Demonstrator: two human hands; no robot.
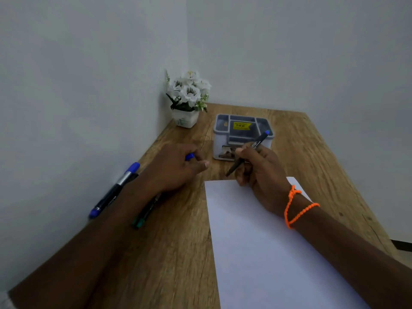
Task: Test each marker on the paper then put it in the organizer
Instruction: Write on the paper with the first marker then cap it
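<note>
- the right hand (259,169) grips a black marker (247,153) in a writing hold, fingers curled round the barrel; its blue end points up and back toward the organizer, and the dark tip points down, just off the far edge of the paper.
- the left hand (176,167) pinches a small blue cap (190,156) at the fingertips, so the marker looks uncapped and ready to test.
- the paper (263,241) lies flat under the right wrist, and no mark shows on the part in view.
- to do the test well, i'd bring the tip back over the sheet before pressing, since it hangs above bare table (169,253) now; a short light stroke near the top edge would do, with the wrist pinning the sheet.
- keep the cap in reach and press it on fully before storing the marker.
- the organizer (243,136) stands just beyond both hands, its compartments open at the top.
- a blue-capped marker (114,190) and a green one (146,212) lie to the left, partly under the left forearm, probably untested.
- a flower pot (186,118) sits in the far corner.
</note>
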